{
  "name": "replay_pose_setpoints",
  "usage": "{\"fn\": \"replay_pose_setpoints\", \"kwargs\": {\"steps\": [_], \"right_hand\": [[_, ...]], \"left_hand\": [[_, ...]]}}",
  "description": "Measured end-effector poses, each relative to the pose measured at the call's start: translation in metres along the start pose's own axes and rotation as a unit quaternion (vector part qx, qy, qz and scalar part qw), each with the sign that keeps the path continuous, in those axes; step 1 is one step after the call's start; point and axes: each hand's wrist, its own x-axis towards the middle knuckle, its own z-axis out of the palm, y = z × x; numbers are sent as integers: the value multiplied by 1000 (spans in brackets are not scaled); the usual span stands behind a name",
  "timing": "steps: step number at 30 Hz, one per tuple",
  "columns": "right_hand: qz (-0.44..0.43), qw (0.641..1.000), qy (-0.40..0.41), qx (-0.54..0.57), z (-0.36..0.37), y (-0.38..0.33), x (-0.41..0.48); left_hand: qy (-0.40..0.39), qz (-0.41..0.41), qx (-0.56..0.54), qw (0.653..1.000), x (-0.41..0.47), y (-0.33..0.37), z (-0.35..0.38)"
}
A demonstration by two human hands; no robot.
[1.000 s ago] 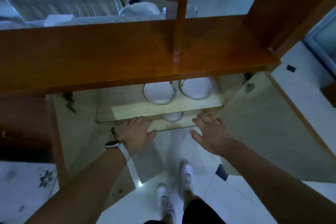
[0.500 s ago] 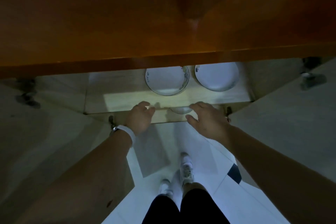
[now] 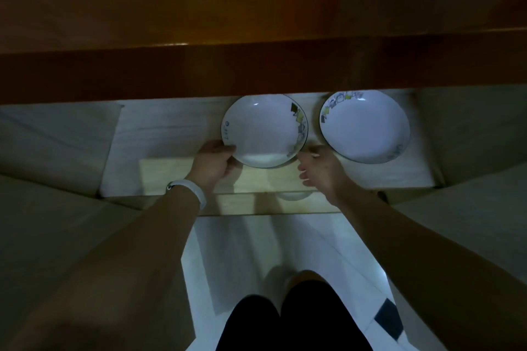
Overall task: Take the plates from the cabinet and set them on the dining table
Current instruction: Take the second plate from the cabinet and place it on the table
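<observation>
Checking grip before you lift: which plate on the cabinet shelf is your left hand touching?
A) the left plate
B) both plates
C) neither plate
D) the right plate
A: the left hand grips the near-left rim of the left plate, while the right plate sits untouched beside it.

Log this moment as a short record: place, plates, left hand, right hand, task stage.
place: open cabinet, pale shelf inside
plates: two white plates side by side on the shelf, left plate and right plate
left hand: gripping the left plate's near-left rim
right hand: open, at the left plate's near-right rim; contact unclear
task stage: first plate being picked up; none out of the cabinet yet
</observation>
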Motion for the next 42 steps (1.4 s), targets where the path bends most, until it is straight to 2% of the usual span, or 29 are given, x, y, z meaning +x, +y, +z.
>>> {"fn": "replay_pose_setpoints", "kwargs": {"steps": [8,20,24,31,36,42], "right_hand": [[-59,998,-10,-27,9,-14,40],[-51,998,21,-25,12,-6,14],[-46,999,10,3,4,-5,-18],[-26,999,15,-40,-25,-1,-98],[-7,999,4,-50,-42,-6,-174],[-26,997,35,-58,-58,-30,-275]], "left_hand": [[18,45,-16,999,36,2,10],[25,34,-70,997,-1,-1,4],[21,20,-76,997,-34,-2,2],[-5,-32,-97,995,-122,3,0],[-38,-36,-102,993,-196,18,-13],[-58,-15,-119,991,-279,48,-31]]}}
